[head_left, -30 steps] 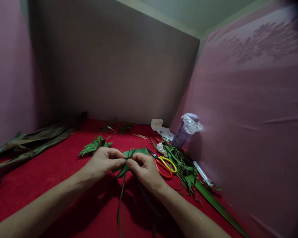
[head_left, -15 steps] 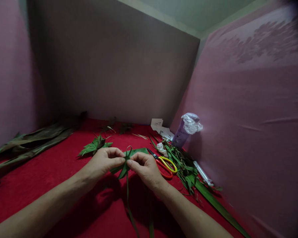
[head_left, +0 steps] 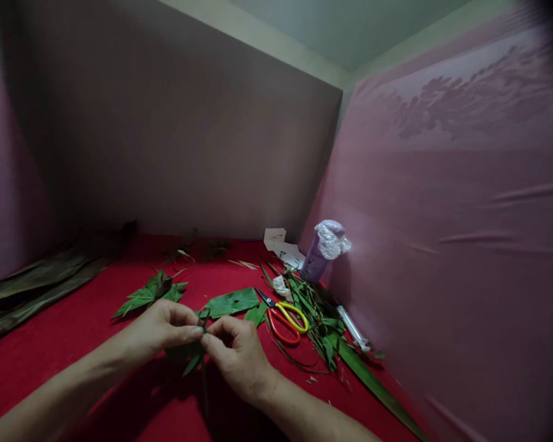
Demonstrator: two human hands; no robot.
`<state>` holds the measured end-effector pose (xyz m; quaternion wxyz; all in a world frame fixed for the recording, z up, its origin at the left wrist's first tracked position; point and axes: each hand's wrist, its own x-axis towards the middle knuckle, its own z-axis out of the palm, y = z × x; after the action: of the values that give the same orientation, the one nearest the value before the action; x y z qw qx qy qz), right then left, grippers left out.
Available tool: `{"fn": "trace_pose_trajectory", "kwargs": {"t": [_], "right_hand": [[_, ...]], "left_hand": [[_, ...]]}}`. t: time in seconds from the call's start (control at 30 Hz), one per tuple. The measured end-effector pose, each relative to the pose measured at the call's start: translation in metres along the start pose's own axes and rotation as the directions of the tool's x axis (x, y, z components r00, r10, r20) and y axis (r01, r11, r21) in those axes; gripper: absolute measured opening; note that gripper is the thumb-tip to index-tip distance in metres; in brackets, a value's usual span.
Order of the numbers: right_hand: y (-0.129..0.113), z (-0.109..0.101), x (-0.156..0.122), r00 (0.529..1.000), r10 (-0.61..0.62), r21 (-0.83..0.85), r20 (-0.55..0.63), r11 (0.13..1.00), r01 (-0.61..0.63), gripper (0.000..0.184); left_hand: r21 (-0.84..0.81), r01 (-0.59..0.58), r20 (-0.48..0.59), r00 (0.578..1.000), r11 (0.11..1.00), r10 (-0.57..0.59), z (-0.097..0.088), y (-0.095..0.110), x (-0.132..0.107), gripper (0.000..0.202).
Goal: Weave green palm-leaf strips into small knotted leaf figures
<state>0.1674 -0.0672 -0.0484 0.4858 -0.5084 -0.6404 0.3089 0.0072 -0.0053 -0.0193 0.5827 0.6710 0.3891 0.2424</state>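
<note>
My left hand (head_left: 177, 325) and my right hand (head_left: 239, 356) meet above the red cloth, thumbs and fingertips pinched close together. Between them they grip a small bundle of folded green leaf strips (head_left: 193, 362), its pointed ends sticking out below the fingers. A thin strip hangs down from it; the pinched part is hidden behind my fingertips. Just beyond the hands lies a flat cut piece of green leaf (head_left: 233, 302). To the right of that, scissors (head_left: 283, 322) with one red and one yellow handle rest on the cloth, their dark blades pointing away to the left.
Leaf scraps (head_left: 316, 307) pile up on the right beside a long leaf (head_left: 378, 387) and a clear tube (head_left: 352, 328). Behind them stands a purple container (head_left: 316, 261) topped with plastic wrap. A leaf cluster (head_left: 150, 293) and dried leaves (head_left: 41, 288) lie left.
The camera view has turned slightly to the right. Both hands, still pinching the leaf bundle, have come lower and closer to me, uncovering more of the flat leaf piece.
</note>
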Motion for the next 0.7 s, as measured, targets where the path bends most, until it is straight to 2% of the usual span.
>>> {"fn": "trace_pose_trajectory", "kwargs": {"t": [0.27, 0.5, 0.7], "right_hand": [[-0.0010, 0.0051, -0.0065, 0.982, 0.188, -0.043, 0.005, 0.981, -0.188, 0.017], [0.0049, 0.0089, -0.0022, 0.952, 0.291, 0.254, 0.094, 0.918, -0.306, 0.012], [-0.0015, 0.0063, -0.0030, 0.961, 0.269, 0.353, 0.072, 0.894, -0.276, 0.015]], "left_hand": [[-0.032, 0.073, -0.046, 0.996, 0.997, -0.075, -0.0013, 0.0055, -0.0020, 0.032], [-0.059, 0.097, -0.066, 0.993, 0.994, -0.101, -0.0002, 0.0085, -0.0028, 0.030], [-0.136, 0.111, -0.064, 0.991, 0.984, -0.120, -0.0011, 0.0077, -0.0029, 0.026]]}}
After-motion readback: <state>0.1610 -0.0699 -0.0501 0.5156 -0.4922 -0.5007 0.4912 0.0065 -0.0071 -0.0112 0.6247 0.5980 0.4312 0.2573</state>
